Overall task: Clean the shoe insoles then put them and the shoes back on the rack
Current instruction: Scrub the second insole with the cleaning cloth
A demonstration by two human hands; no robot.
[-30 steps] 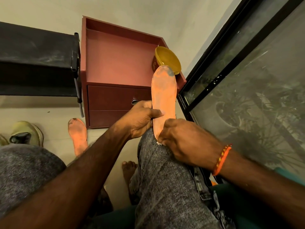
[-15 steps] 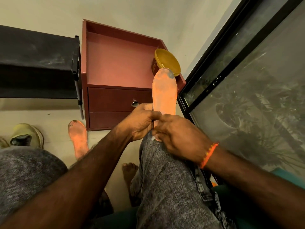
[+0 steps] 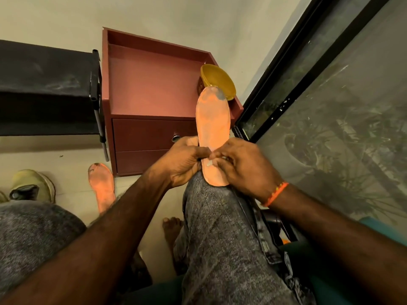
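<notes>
An orange insole (image 3: 212, 119) with grey smudges at its toe lies lengthwise on my right knee, toe pointing away. My left hand (image 3: 182, 160) grips its left edge near the heel. My right hand (image 3: 243, 166) holds the heel's right side and pinches a small white scrap against the insole; what the scrap is I cannot tell. A second orange insole (image 3: 101, 186) lies on the floor to the left. An olive shoe (image 3: 33, 187) sits at the far left on the floor.
A red-brown cabinet (image 3: 154, 84) with drawers stands ahead, a yellow bowl (image 3: 218, 84) on its right corner. A black rack shelf (image 3: 44, 89) is at the left. A dark-framed glass door (image 3: 319, 95) runs along the right. My bare foot (image 3: 171, 227) rests on the floor.
My right hand has moved up along the heel toward my left hand, baring the heel end on my knee. The white scrap shows between the fingers. The view has tilted down slightly.
</notes>
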